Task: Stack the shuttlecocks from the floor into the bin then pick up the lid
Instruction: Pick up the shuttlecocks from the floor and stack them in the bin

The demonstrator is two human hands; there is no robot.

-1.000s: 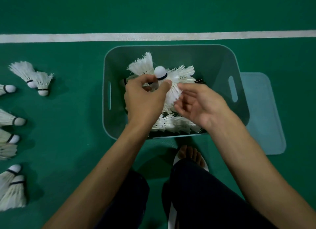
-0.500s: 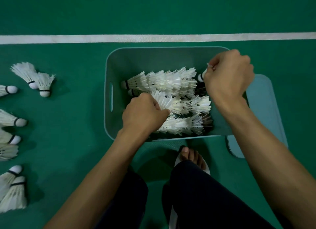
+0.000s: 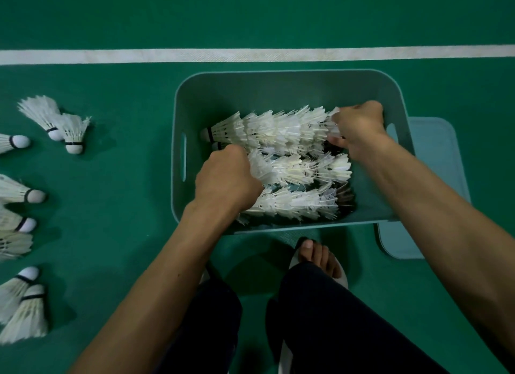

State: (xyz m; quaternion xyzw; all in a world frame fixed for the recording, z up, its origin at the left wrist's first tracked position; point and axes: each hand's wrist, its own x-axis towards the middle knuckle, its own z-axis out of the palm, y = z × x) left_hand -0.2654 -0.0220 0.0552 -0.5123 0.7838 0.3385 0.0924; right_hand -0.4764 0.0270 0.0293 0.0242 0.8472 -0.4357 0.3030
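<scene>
A teal plastic bin [image 3: 250,94] stands on the green floor and holds rows of nested white shuttlecocks [image 3: 278,133]. My left hand [image 3: 225,178] is inside the bin, fingers curled round the left end of the middle shuttlecock row [image 3: 301,170]. My right hand [image 3: 359,125] grips the right end of the top row, near the bin's right wall. The teal lid [image 3: 434,161] lies flat on the floor, partly under the bin's right side. Several loose shuttlecocks [image 3: 55,122] lie on the floor to the left.
A white court line [image 3: 250,55] crosses the floor behind the bin. My foot in a white sandal [image 3: 320,259] and dark trouser legs sit just in front of the bin. More shuttlecocks [image 3: 25,312] lie at the lower left edge.
My right hand has come down from the bin's right rim onto the end of the top row, pushing one more shuttlecock into it. The left hand stays low in the bin.
</scene>
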